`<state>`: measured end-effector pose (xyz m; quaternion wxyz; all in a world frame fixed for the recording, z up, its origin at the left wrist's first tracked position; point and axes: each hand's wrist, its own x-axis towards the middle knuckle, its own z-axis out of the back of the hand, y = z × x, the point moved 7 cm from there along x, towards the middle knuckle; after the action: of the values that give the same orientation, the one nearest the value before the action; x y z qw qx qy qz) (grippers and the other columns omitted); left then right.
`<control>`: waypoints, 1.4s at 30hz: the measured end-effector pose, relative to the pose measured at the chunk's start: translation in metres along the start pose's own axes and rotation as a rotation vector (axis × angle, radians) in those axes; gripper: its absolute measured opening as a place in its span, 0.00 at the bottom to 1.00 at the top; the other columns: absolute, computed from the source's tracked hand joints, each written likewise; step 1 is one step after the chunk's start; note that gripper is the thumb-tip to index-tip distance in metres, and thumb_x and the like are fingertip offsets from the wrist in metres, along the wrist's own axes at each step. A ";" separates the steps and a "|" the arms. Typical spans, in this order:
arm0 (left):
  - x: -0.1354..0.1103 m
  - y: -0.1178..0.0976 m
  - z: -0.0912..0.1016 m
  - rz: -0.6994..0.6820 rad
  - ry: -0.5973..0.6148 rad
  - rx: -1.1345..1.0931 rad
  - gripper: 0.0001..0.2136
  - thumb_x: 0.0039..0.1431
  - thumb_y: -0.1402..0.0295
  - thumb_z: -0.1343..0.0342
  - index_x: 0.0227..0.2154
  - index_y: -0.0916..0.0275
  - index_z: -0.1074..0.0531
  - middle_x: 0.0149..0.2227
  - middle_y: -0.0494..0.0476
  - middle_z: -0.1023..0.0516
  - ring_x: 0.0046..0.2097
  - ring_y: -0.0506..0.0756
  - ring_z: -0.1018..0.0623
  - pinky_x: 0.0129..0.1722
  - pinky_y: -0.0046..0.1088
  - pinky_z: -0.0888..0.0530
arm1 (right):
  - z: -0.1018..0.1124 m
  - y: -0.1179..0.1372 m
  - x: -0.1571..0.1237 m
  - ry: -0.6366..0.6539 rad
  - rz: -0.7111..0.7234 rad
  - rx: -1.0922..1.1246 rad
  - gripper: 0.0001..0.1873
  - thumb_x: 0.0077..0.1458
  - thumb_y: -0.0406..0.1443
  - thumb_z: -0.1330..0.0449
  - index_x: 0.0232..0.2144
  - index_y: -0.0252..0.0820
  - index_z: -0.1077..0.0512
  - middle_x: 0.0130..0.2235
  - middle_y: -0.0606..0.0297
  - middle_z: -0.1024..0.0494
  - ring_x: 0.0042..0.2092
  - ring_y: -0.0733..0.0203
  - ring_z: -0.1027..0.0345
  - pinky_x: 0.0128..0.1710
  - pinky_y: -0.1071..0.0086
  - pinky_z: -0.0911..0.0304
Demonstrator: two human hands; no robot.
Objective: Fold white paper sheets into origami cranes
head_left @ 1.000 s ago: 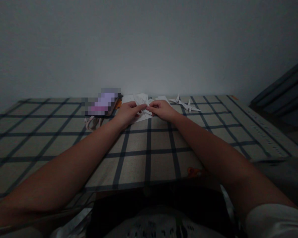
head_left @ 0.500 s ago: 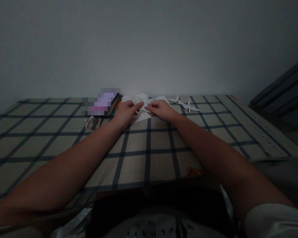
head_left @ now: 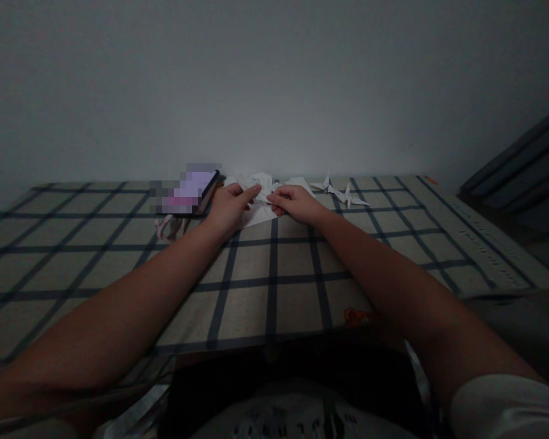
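Small folded white paper [head_left: 265, 197] shows between my two hands, its shape hard to make out in the dim light. My left hand [head_left: 232, 206] is closed at its left side, the thumb stretched along the top and the fingers curled beneath, partly hidden. From the right, my right hand [head_left: 295, 202] pinches the paper between thumb and forefinger, with the other fingers bent in. Beneath and behind the hands lie a flat white sheet [head_left: 258, 216] and crumpled white paper [head_left: 256, 178]. To the right of my right hand rest folded paper cranes [head_left: 348, 196].
A phone [head_left: 193, 190] with a lit, blurred screen leans left of my left hand, a pale strap [head_left: 167, 228] in front of it. The checked tablecloth [head_left: 251, 299] covers the table up to the wall [head_left: 274, 85]. Dark folded fabric [head_left: 526, 177] is at the far right.
My left thumb has drawn back slightly to the left, away from the right fingertips. My right hand stays almost in place.
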<state>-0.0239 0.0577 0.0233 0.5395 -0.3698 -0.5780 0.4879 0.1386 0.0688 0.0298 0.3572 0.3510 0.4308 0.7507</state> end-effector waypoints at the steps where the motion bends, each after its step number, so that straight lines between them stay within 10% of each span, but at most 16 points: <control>1: 0.001 0.001 0.000 0.007 -0.002 -0.011 0.17 0.46 0.54 0.32 0.24 0.63 0.26 0.23 0.51 0.28 0.26 0.49 0.32 0.27 0.25 0.36 | -0.001 0.000 0.000 0.004 -0.007 0.014 0.13 0.62 0.38 0.42 0.27 0.36 0.29 0.27 0.66 0.26 0.28 0.69 0.33 0.31 0.73 0.36; 22: -0.004 0.003 -0.008 0.087 0.064 -0.092 0.16 0.43 0.58 0.30 0.32 0.62 0.22 0.35 0.54 0.20 0.32 0.50 0.25 0.30 0.24 0.34 | 0.000 0.007 0.000 0.010 0.080 -0.138 0.16 0.61 0.38 0.42 0.22 0.39 0.36 0.23 0.71 0.35 0.28 0.68 0.38 0.30 0.73 0.43; 42: -0.005 0.001 -0.005 0.185 -0.002 -0.144 0.17 0.39 0.62 0.28 0.22 0.63 0.31 0.25 0.53 0.25 0.26 0.49 0.28 0.26 0.25 0.34 | 0.003 0.006 -0.003 -0.054 0.016 -0.009 0.12 0.60 0.36 0.42 0.25 0.40 0.36 0.23 0.71 0.32 0.26 0.69 0.36 0.29 0.74 0.40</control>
<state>-0.0182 0.0536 0.0204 0.4635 -0.4590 -0.5754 0.4933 0.1413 0.0654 0.0356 0.3644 0.3731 0.4148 0.7456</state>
